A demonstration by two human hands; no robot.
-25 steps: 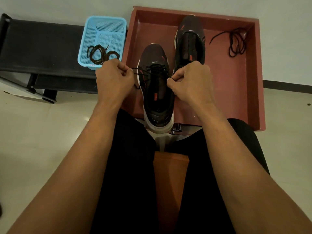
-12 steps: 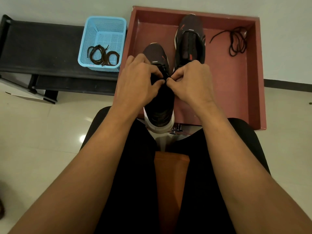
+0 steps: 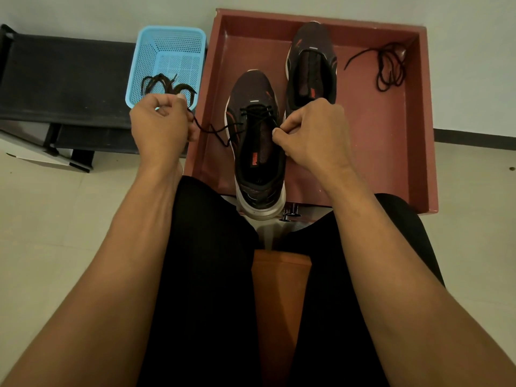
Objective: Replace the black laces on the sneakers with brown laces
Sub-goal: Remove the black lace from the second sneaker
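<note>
Working down from the red tray (image 3: 391,169): the near sneaker (image 3: 258,163) sits heel toward me, its heel over the tray's front edge. The far sneaker (image 3: 310,60) just beyond it looks unlaced. A loose black lace (image 3: 388,65) is heaped in the far right corner. The brown laces (image 3: 164,85) wait in the blue basket (image 3: 167,43), just left of the tray.

I judge the step to be unthreading the threaded lace (image 3: 257,114). I'd free one crossing at a time, drawing sideways through each eyelet while the shoe is pinned, not yanking.

My left hand (image 3: 159,127) is fisted round that lace's free end, out over the tray's left wall. My right hand (image 3: 312,132) pinches thumb to forefinger at the shoe's right eyelet edge. Whether lace lies in that pinch I cannot tell.
</note>
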